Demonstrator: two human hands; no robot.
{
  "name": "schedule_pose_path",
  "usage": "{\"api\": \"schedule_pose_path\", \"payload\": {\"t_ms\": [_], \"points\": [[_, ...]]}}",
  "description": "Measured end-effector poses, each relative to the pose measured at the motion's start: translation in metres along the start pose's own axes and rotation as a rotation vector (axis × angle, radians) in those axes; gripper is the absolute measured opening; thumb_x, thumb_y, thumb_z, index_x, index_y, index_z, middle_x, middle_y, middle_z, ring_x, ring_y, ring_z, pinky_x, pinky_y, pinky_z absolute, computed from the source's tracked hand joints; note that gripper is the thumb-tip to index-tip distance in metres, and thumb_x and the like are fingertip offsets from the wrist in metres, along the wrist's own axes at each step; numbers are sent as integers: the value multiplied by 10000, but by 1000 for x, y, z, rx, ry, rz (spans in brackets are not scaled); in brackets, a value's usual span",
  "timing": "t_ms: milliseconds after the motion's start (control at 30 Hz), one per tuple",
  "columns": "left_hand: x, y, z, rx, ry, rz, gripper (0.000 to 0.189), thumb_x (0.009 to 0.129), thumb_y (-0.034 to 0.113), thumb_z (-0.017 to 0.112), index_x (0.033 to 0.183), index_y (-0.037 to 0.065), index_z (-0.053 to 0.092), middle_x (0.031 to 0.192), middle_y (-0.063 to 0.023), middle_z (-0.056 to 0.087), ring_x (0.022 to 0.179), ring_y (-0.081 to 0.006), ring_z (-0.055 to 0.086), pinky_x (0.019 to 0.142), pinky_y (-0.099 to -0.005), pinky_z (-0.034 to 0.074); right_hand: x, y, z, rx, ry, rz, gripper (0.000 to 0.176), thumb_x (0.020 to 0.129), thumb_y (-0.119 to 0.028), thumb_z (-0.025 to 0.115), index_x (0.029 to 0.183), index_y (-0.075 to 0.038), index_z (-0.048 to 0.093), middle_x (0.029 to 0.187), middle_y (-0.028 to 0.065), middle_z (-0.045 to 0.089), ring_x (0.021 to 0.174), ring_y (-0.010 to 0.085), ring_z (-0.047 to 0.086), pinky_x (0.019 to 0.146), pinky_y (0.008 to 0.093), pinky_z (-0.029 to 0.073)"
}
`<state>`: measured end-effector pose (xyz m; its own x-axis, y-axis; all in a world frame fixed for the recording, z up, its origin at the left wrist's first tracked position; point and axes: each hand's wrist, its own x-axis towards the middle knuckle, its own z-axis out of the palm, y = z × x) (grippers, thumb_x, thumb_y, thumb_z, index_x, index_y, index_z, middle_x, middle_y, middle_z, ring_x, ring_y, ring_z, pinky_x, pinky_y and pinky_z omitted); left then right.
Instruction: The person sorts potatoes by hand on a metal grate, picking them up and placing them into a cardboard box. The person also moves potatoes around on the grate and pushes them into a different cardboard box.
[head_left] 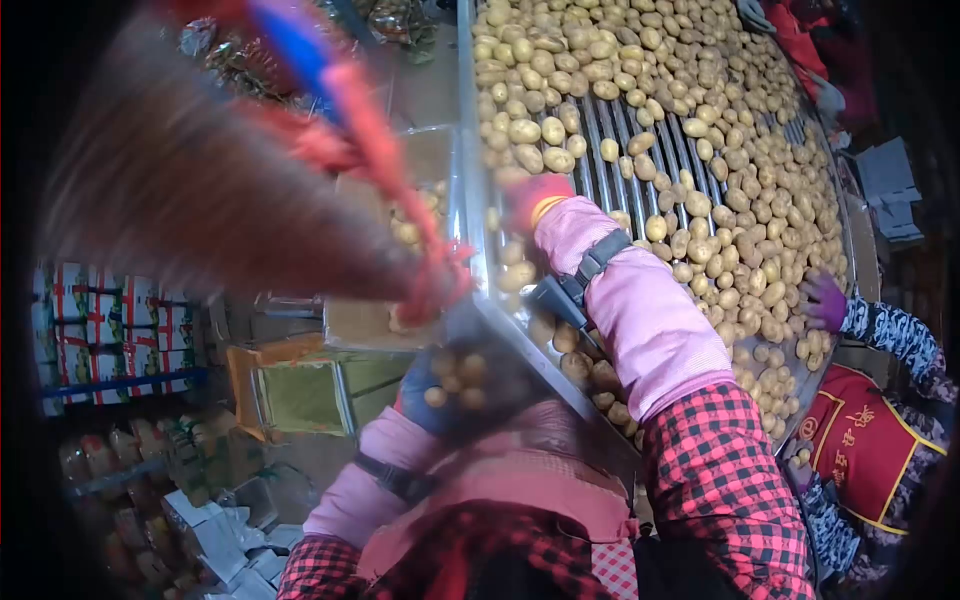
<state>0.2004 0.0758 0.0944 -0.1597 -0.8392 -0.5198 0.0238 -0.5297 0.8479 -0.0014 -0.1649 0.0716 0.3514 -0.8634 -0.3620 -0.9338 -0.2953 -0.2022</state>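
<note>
My right hand (537,202), in a red glove with a yellow cuff, reaches over the left side of a metal roller table (612,170) covered with potatoes (765,235). Its fingers are smeared by motion close to the metal rim (478,235). Lower down, my left hand (420,388), in a bluish glove, is beside several small potatoes (458,378) off the table's near left corner. That hand's fingers are blurred and partly hidden, and I cannot tell whether it grips them. Pink sleeves with dark straps cover both forearms.
A blurred brown post (230,190) with red wrapping crosses the upper left. Behind it stands a cardboard box (365,320) with potatoes. Stacked printed boxes (105,320) are at left. Across the table, a co-worker's purple-gloved hand (825,302) touches potatoes; another person is at upper right.
</note>
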Motion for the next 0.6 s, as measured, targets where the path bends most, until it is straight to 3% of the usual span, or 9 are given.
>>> {"api": "schedule_pose_path", "payload": {"t_ms": [33,100,133,200,333,433,500,533,600], "points": [[-7,-4,-6,-110,7,-11,240,997,308,547,796,178,551,779,4,481,741,-145,498,621,-300,429,3,4,9,-28,15,15,438,877,-314,632,1291,-174,649,1250,136,684,1149,322,656,948,430,522],[-21,-5,-24,-918,67,-278,148,985,265,538,884,160,564,849,-11,521,771,-167,501,685,-276,465,29,0,43,-75,54,14,424,883,-310,636,1289,-190,647,1240,126,692,1147,313,662,938,426,527],[-24,-21,-32,-1112,-138,-61,131,970,192,526,848,143,521,825,-9,477,732,-158,467,669,-271,463,40,-10,63,-88,66,4,417,886,-308,638,1288,-198,646,1235,120,695,1146,308,664,934,423,529],[-23,-54,-64,-1187,-271,-56,230,976,358,556,959,129,563,901,-22,486,918,-208,527,758,-393,508,53,-21,85,-105,95,8,404,892,-304,642,1287,-215,643,1224,110,703,1143,299,670,925,419,534],[-28,-89,-116,-956,-216,-49,448,987,464,551,1312,155,561,1233,-46,540,1197,-302,533,896,-485,494,-9,-17,82,380,419,9,451,848,-191,727,1291,-148,650,1161,99,722,1066,266,692,903,418,544],[-15,-90,-111,-927,-298,-63,396,983,434,548,1294,191,584,1284,-31,540,1238,-311,526,949,-513,477,-75,-14,87,1164,414,-14,550,868,-127,731,1396,-137,578,1133,72,717,1002,200,685,862,359,552],[-8,-75,-95,-950,-390,-105,350,975,404,550,1258,202,591,1257,-17,539,1210,-299,529,957,-513,475,-114,-19,85,1721,184,36,627,899,-82,705,1484,-117,481,1188,63,677,991,159,662,837,295,549],[-6,-65,-85,-964,-435,-128,337,971,390,552,1248,202,587,1241,-10,539,1191,-290,531,950,-505,478,-139,-21,79,1937,115,-66,678,914,-74,689,1528,-103,403,1260,81,641,1024,169,662,858,286,549],[-9,-32,-56,-991,-528,-178,350,965,377,557,1266,197,569,1255,-7,542,1198,-286,531,963,-501,479,-179,-35,65,1969,258,-150,698,933,-95,673,1551,-109,349,1197,70,624,974,161,647,819,308,556]]}}
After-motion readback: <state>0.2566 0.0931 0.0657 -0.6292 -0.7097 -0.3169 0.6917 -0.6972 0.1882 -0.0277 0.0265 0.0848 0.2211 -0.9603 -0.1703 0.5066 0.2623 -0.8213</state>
